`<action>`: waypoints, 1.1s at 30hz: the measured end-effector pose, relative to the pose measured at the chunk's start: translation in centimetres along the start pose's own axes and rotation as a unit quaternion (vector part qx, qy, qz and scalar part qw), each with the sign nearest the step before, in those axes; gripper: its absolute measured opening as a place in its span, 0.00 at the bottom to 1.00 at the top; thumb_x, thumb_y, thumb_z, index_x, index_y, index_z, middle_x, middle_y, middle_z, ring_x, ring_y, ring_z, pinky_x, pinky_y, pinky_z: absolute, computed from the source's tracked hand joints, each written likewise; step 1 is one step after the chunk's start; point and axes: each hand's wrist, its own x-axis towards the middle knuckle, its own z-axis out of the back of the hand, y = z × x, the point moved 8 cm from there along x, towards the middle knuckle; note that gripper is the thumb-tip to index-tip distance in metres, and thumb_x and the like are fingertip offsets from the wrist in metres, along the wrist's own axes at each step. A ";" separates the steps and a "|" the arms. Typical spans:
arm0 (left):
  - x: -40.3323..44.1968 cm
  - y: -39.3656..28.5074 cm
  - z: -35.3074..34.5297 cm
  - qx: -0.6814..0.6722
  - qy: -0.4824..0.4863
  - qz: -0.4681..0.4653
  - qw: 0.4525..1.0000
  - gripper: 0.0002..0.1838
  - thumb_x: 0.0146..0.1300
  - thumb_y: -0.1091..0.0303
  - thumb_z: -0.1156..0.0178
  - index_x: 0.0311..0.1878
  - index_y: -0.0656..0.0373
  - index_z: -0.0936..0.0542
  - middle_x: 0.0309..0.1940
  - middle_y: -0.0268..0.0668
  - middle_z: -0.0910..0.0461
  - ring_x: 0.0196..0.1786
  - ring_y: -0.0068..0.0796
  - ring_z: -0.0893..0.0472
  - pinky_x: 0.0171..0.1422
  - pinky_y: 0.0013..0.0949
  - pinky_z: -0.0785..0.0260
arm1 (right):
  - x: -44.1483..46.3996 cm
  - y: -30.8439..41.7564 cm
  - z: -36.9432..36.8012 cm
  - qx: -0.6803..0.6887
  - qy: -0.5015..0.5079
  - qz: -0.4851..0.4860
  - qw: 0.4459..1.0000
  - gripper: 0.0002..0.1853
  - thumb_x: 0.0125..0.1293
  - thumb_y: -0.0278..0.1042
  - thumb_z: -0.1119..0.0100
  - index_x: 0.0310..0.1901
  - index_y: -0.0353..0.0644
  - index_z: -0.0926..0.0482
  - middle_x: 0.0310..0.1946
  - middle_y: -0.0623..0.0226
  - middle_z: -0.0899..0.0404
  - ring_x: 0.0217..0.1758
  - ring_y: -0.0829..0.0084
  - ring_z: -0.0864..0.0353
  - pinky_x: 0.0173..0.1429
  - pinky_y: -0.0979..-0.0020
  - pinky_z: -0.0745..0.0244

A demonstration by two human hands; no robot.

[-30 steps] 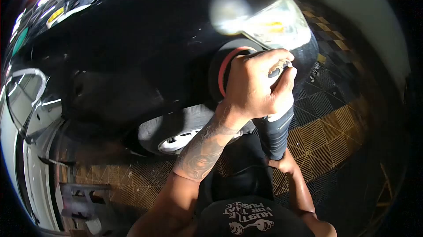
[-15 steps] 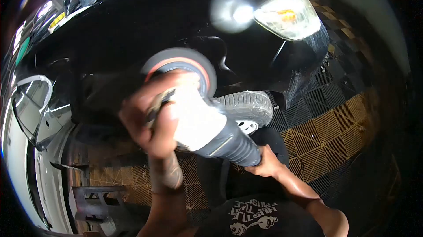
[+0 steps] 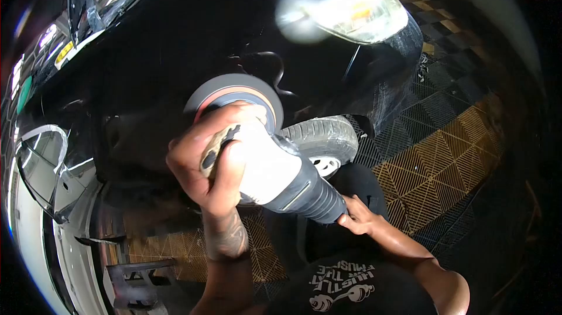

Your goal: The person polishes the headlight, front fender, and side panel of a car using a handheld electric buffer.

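A car polisher [image 3: 272, 168] with a white and dark grey body lies across the middle of the view. Its round pad [image 3: 234, 82], dark with an orange ring, is up against the black car's fender [image 3: 175, 51]; whether it presses on the paint I cannot tell. My left hand [image 3: 208, 157] is wrapped round the front handle near the head. At the rear end of the grey grip, my right hand [image 3: 358, 216] is closed round the tool. Beyond the pad are the headlight [image 3: 374, 10] and, below the fender, the front tyre [image 3: 328, 136].
Black and tan floor tiles [image 3: 433, 168] spread to the right and beneath me. A white car [image 3: 35, 198] with a taped side mirror stands at the left. Low at the left is a dark slotted piece [image 3: 140, 280]. My knee [image 3: 357, 186] is close to the wheel.
The polisher and my left hand were blurred and now look sharp. The pad sits slightly lower in view. The car has shifted a little left in view as my head moved.
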 end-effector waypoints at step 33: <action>-2.4 -0.4 -3.3 0.072 0.133 -0.082 0.985 0.18 0.48 0.78 0.42 0.43 0.76 0.18 0.37 0.54 0.14 0.41 0.44 0.12 0.50 0.40 0.20 | 1.5 -7.5 -2.1 -0.011 -0.064 -0.117 0.991 0.24 0.43 0.33 0.25 0.44 0.33 0.19 0.39 0.49 0.14 0.45 0.57 0.12 0.52 0.62 0.20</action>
